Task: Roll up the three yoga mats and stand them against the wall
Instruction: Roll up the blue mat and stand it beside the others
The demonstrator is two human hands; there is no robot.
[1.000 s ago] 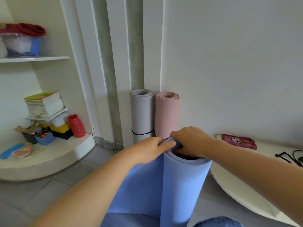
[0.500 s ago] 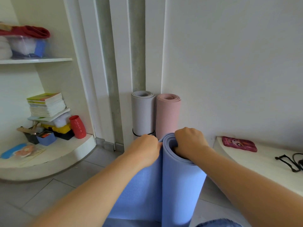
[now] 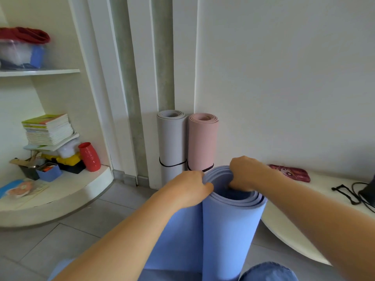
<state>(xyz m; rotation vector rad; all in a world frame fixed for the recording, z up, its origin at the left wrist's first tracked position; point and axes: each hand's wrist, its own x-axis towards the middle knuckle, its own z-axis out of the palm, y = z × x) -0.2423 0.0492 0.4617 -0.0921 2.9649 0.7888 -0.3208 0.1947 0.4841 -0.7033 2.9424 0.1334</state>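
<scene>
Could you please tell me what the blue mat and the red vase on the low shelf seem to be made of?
Blue mat: likely soft foam, matte; thick layers curl smoothly at the rolled end. Red vase: plastic or glazed ceramic, slightly glossy with a faint highlight; I cannot tell which.

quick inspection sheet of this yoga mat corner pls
surface: grey tiled floor
job's things: grey mat and pink mat rolled, banded, upright against the wall; blue mat upright, partly rolled, flap loose
clutter: books, red vase, blue box on left ledge; pink case on right ledge
grippers: left hand grips the blue mat's loose flap; right hand grips its rolled top edge
cables: black cords on right ledge
surroundings: shelf holding a clear tub
</scene>
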